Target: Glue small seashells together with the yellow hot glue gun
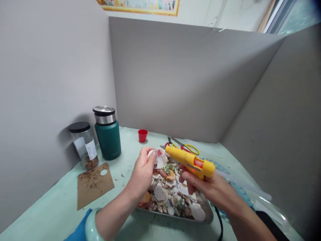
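Observation:
My left hand (pixel 144 165) pinches a white shell (pixel 161 158) that has small red spots on it, above the back left part of a metal tray (pixel 175 217). In my right hand (pixel 200 184) is a yellow glue gun (pixel 189 160), its nozzle pointing left at the shell's upper edge; whether they touch I cannot tell. A clear glue stick (pixel 244 184) sticks out of its back end. Below both hands the tray holds several shells (pixel 159 192) of white, orange, brown and green.
Behind the tray are a red cup (pixel 142 136) and scissors (pixel 192 149) with yellow handles. At the left stand a green bottle (pixel 108 140) and a black-lidded jar (pixel 85 147), near a brown board (pixel 94 184). A black cord (pixel 219 222) runs right of the tray; grey panels (pixel 165 80) surround the table.

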{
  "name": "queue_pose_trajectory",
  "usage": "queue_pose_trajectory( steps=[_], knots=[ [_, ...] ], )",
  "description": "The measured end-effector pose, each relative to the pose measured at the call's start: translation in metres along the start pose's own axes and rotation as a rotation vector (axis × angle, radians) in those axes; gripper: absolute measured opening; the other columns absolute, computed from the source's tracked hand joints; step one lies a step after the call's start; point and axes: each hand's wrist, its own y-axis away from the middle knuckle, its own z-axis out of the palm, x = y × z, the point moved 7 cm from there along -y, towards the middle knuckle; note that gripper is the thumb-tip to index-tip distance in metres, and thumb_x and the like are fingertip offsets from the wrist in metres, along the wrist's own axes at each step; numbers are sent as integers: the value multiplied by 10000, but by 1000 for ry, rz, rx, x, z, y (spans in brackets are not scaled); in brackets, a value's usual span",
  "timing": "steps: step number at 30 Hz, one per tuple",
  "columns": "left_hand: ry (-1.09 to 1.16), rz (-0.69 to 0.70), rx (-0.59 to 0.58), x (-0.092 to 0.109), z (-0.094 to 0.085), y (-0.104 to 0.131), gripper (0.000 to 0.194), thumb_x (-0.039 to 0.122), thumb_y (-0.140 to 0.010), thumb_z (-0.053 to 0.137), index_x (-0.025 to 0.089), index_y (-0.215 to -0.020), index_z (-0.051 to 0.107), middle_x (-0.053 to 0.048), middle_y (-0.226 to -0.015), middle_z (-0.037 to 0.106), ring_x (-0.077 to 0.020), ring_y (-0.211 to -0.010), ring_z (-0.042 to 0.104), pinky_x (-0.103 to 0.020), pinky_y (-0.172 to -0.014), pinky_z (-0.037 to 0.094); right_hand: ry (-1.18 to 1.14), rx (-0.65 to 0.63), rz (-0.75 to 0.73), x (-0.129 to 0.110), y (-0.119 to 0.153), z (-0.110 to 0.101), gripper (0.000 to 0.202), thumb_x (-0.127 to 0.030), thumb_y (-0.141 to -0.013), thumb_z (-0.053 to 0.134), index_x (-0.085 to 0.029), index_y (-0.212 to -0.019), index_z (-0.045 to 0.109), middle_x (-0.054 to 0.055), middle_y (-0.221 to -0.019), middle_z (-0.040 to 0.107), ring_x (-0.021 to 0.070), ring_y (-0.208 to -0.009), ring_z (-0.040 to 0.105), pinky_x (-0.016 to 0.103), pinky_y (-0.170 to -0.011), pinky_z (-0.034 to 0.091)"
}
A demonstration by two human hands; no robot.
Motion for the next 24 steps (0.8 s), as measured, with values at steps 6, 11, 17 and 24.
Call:
queue_pose_trajectory(
  steps=[6,11,17,24],
  knots=[
    [43,5,82,-3,-6,-1,214,396,-883,434,187,-922,460,-45,-890,614,-153,-696,624,-232,-496,487,91,49,22,-6,1,2,277,-460,-840,537,-194,-824,613,-31,-604,549,99,-514,541,202,-475,452],
    [-19,13,74,-1,-6,1,246,436,-882,418,194,-919,447,-31,-832,627,-129,-531,595,-236,-430,461,127,35,19,-6,4,4,275,-450,-855,522,-197,-826,626,-20,-611,566,111,-542,558,217,-500,466],
    [-183,-19,64,-2,-7,2,282,485,-893,353,210,-888,416,49,-465,546,-92,-301,390,-194,-339,272,189,46,8,-2,4,5,285,-455,-858,522,-193,-804,621,-22,-572,563,117,-526,549,225,-500,461],
    [-312,72,136,0,-14,1,270,462,-898,367,207,-846,442,71,-387,474,-109,-389,448,-194,-439,352,167,25,34,1,5,10,326,-469,-870,494,-186,-797,637,-2,-664,609,104,-522,566,227,-518,465]
  ],
)
